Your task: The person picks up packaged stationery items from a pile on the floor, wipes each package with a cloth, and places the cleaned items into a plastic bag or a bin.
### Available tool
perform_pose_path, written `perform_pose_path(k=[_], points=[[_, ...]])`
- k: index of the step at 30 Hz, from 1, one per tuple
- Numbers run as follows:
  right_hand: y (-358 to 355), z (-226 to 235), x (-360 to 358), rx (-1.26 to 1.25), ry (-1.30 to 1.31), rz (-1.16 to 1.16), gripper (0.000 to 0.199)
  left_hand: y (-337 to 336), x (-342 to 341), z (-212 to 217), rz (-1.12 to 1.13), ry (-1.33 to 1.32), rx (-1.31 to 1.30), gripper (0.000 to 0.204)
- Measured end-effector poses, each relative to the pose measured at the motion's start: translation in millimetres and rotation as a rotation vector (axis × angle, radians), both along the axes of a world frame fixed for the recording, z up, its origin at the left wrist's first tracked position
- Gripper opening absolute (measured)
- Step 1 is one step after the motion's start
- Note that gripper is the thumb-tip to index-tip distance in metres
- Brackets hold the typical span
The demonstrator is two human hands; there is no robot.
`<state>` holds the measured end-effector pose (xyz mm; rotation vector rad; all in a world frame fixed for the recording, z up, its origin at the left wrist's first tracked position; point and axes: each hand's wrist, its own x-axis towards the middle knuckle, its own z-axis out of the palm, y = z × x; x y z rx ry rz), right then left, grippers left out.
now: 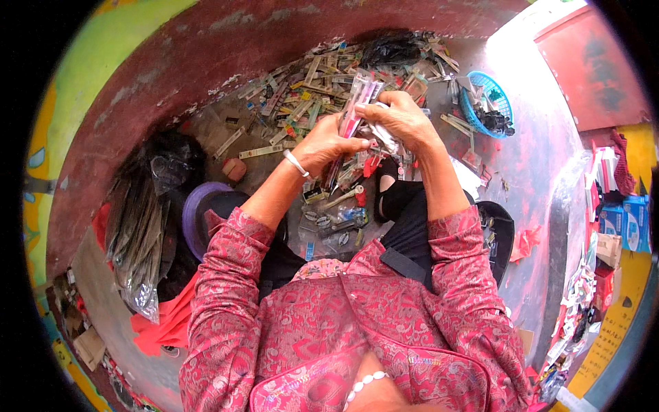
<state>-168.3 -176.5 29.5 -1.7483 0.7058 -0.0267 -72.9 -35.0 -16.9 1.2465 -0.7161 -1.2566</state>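
Head view, left hand (328,143) and right hand (401,120) both gripping bundle of packaged pens (358,103), littered floor (535,172)

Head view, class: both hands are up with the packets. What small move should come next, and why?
Probably the right hand should slide one clear packet off the bundle of long packets gripped in the left hand: its fingers already pinch that packet, and both hands are raised over the pile on the floor.

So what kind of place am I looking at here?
Probably an informal floor workspace for sorting or packing small goods. A heap of small packaged items lies on the worn red-stained floor, beside a blue plastic basket and a stack of clear plastic sleeves.
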Motion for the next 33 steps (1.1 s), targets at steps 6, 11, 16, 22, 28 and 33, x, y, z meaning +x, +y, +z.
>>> perform_pose_path(k=[6,11,16,22,28,33], points=[[-5.5,-6.1,-0.4,0.253,-0.199,-0.088,0.020,5.9,6.9,9.9,-0.074,0.483,-0.021,0.042],[-4.3,-4.6,-1.7,0.297,-0.198,-0.122,0.022,5.7,1.0,20.9,-0.098,0.600,-0.106,0.052],[-25.3,0.4,-5.6,-0.150,-0.090,-0.206,0.035,6.7,5.6,16.8,-0.094,0.507,-0.050,0.054],[19.3,3.7,9.5,-0.885,-0.698,-0.052,0.013,3.8,2.1,12.1,-0.144,0.427,0.009,0.048],[-35.2,-6.9,11.0,-1.392,-0.524,-0.133,0.013,15.7,-8.2,24.6,-0.294,0.372,0.078,0.050],[-78.6,7.9,-18.7,-0.627,-0.079,-0.457,0.030,16.3,-1.7,20.2,-0.286,0.476,0.064,0.043]])
